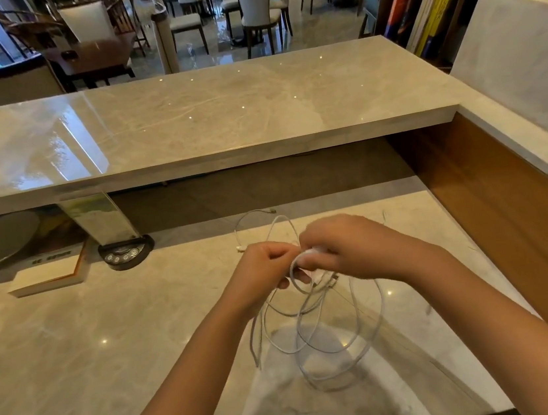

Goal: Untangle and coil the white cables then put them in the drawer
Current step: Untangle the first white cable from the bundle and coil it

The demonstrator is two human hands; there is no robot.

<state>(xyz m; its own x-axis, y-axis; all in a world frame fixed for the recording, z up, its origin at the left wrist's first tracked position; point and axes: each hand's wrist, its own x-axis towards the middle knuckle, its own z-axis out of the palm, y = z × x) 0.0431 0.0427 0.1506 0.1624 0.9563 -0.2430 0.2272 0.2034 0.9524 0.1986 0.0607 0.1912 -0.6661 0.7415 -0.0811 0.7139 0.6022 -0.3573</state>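
Left fingers: the left hand (pixel 262 270) is curling its fingers and pinching a strand of the white cables (pixel 318 326).
Right fingers: the right hand (pixel 347 250) is gripping the same bundle at its top, fingers bent round a white lump that is too blurred to identify.
Between the hands: the fingertips are almost meeting, with a small loop arching between them.
Below the fingers: tangled loops are hanging down over the marble desk (pixel 76 352).
Beyond the fingers: another white cable (pixel 250 222) is lying on the desk, apart from both hands.
Far left of the fingers: a book (pixel 49 274) and a dark round device (pixel 126 251) are sitting under the raised counter (pixel 185 114).
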